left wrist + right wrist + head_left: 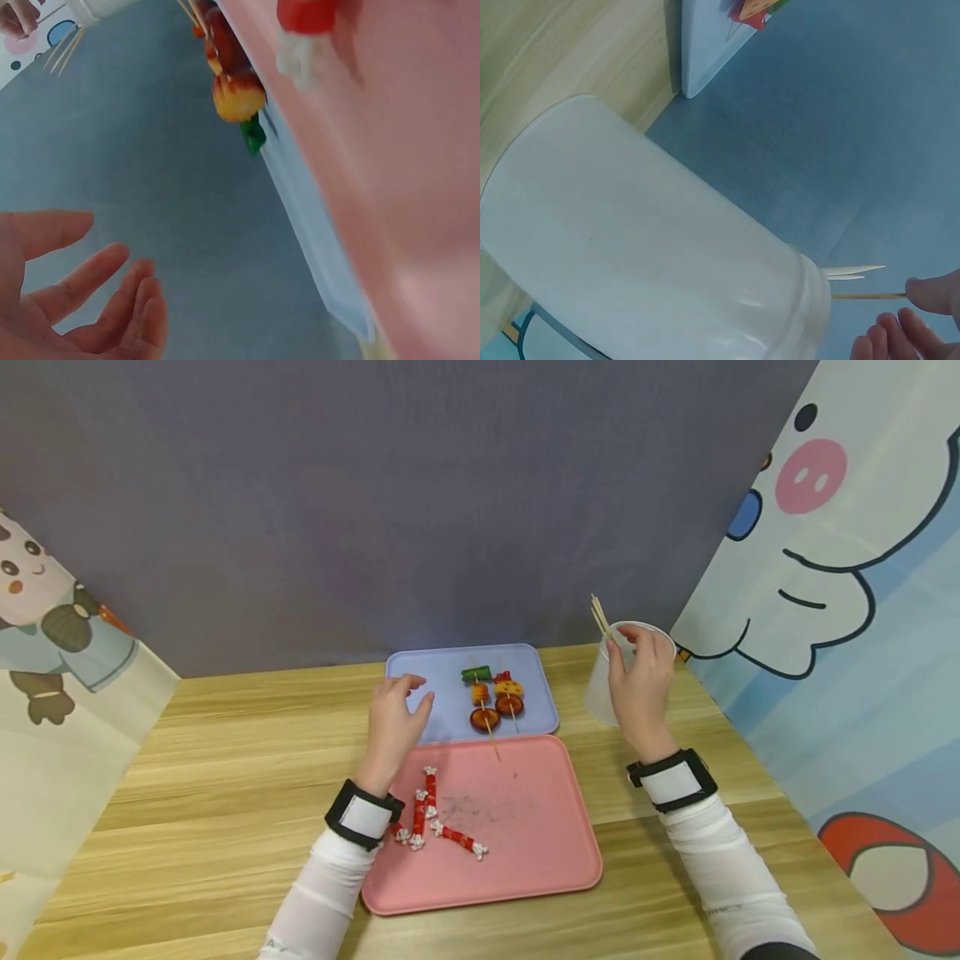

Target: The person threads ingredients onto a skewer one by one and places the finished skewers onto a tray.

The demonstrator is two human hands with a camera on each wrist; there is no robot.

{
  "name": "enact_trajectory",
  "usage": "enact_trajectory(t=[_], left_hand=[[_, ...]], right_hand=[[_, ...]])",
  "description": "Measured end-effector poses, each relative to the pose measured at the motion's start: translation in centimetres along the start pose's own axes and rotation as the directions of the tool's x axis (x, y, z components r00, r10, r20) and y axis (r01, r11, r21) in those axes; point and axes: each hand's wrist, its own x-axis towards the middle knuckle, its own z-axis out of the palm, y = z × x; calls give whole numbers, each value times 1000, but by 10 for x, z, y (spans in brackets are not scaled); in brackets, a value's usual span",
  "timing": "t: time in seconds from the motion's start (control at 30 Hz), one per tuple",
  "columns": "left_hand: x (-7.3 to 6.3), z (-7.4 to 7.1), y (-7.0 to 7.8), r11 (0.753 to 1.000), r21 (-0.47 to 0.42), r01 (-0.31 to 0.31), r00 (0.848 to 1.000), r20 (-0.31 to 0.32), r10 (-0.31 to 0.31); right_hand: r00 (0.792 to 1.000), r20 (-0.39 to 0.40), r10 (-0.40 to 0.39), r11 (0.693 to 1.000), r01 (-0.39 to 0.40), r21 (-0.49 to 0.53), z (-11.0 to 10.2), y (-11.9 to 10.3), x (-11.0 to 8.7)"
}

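My right hand (pixel 641 689) is at the mouth of a tall white cup (pixel 600 689), where several thin wooden skewers (pixel 600 614) poke out over the rim. In the right wrist view, its thumb and fingertips pinch the end of one skewer (pixel 866 296), whose other end is hidden inside the cup. My left hand (pixel 393 722) hovers by the left side of the blue tray (pixel 442 658), fingers parted and loosely bent, holding nothing. Two skewers of toy food (pixel 485 718) lie on that tray, with green, yellow and brown pieces.
A pink tray (pixel 525 852) stands in front of the blue one and carries several red candy-like pieces with white ends (pixel 459 840). Behind the wooden table (pixel 262 777) rises a grey wall (pixel 337 510). A cartoon-printed sheet (pixel 847 610) borders the right side, close to the cup.
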Motion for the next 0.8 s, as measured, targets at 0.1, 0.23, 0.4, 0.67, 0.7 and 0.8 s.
enact_trajectory(t=[0.1,0.23,0.4,0.67,0.7,0.8], left_hand=[[0,7,1,1000,14,2,999,38,-3],[-1,10,2,1000,16,17,997,77,-18],[-1,9,1,999,14,34,995,91,-35],[0,6,-1,999,26,27,996,85,-29],[0,5,-1,999,24,26,996,85,-28],[0,5,-1,999,20,30,996,86,-31]], right_hand=[[1000,2,-10,1000,10,3,3,2,1],[1000,3,-19,1000,18,7,4,3,2],[1000,1,-11,1000,11,15,4,2,4],[1000,-5,-17,1000,17,-2,5,1,5],[1000,-6,-17,1000,17,-1,5,1,5],[1000,-9,-10,1000,10,7,5,-1,4]])
